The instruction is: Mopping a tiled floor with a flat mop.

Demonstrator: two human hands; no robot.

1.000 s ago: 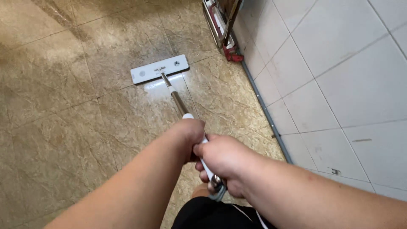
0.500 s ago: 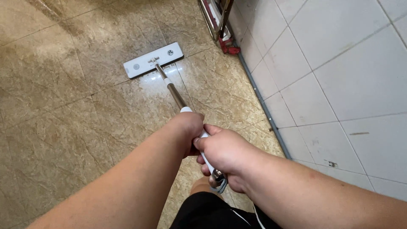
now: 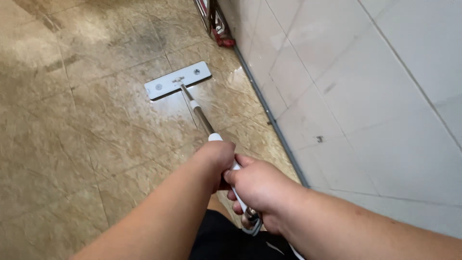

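A flat white mop head (image 3: 177, 80) lies on the beige marbled floor tiles (image 3: 72, 144), joined to a metal handle (image 3: 201, 117) with a white grip. My left hand (image 3: 216, 159) is closed around the upper part of the handle. Just behind it, my right hand (image 3: 257, 190) grips the handle's end, where a grey hanging loop shows. The floor right behind the mop head shines wet.
A white tiled wall (image 3: 356, 86) runs along the right, with a grey strip at its base. A metal stand with red parts (image 3: 215, 24) sits at the wall's foot at the top. My black shorts (image 3: 231, 240) show at the bottom.
The view has swung so the wall fills more of the right side. The mop head now sits closer to the wall base, and both hands keep their grip.
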